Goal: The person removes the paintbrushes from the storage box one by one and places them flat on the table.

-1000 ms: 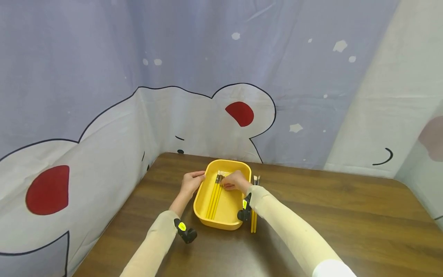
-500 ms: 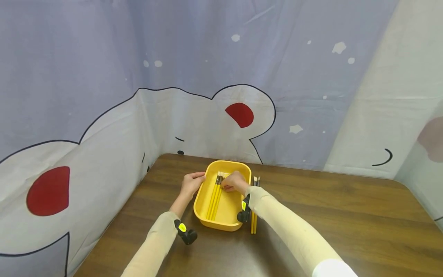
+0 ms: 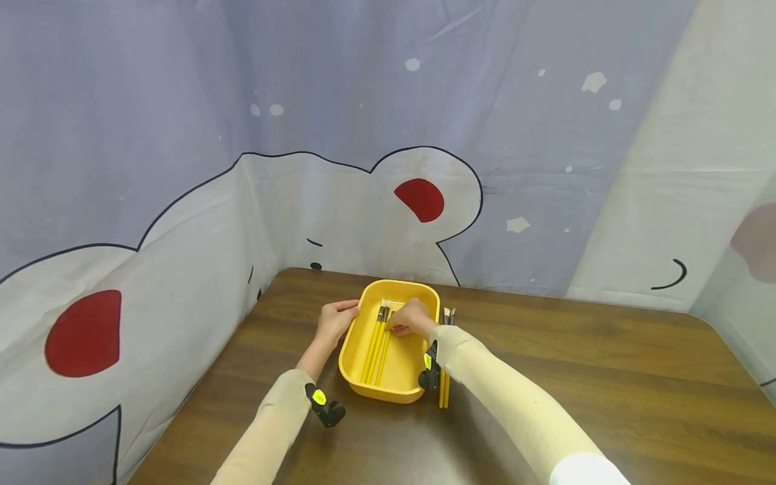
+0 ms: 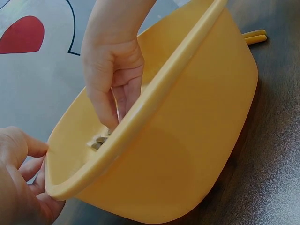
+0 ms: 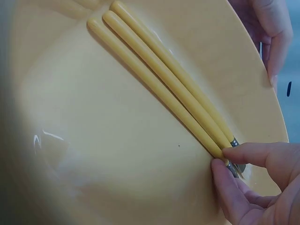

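My left hand grips the left rim of a yellow plastic basin, thumb on the rim and fingers against the outer wall, as the left wrist view shows. Inside the basin, my right hand pinches a yellow-handled paintbrush near its dark ferrule, between thumb and forefinger. Two more paintbrushes lie alongside on its left, bristles toward the far end. In the right wrist view the fingertips partly cover the bristle ends.
Outside the basin's right wall, paintbrushes lie on the brown wooden table, partly hidden by the right forearm. A printed curtain stands along the table's back and left edges.
The handle end of the pinched paintbrush has shifted slightly right, away from the two beside it. The left hand and basin stay in place.
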{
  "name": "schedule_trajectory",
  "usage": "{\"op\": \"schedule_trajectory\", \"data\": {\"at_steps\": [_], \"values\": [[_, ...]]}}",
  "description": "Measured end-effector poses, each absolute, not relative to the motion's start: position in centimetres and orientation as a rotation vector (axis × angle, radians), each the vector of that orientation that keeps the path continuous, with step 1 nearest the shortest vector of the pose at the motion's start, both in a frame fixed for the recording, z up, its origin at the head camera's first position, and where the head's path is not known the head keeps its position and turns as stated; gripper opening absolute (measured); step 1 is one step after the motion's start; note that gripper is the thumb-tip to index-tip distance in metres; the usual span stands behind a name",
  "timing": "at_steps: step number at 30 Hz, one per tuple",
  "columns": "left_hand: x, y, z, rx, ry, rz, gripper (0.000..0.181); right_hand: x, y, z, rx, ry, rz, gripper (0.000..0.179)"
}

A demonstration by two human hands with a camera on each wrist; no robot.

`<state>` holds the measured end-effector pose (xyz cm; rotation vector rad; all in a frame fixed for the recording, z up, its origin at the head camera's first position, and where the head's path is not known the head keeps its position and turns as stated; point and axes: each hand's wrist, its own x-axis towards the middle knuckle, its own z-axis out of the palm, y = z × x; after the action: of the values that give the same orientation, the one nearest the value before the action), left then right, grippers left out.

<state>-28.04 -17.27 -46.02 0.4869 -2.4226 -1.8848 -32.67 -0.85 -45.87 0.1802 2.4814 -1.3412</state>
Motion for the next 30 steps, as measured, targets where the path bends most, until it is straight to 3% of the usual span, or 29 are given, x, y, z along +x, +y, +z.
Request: {"op": "schedule_trajectory", "data": {"at_steps": [11,30], "values": [[-28.05,-17.27,-45.94,0.485,-2.431,-1.867,0.032,-32.58,-0.89,-45.96,0.215,2.459,-1.382,0.024],[-28.0,-17.14,-45.99,0.495,-2.431,-1.861,0.032,-32.35,-1.15,-46.05,0.248,2.531,-1.284,0.022]]}}
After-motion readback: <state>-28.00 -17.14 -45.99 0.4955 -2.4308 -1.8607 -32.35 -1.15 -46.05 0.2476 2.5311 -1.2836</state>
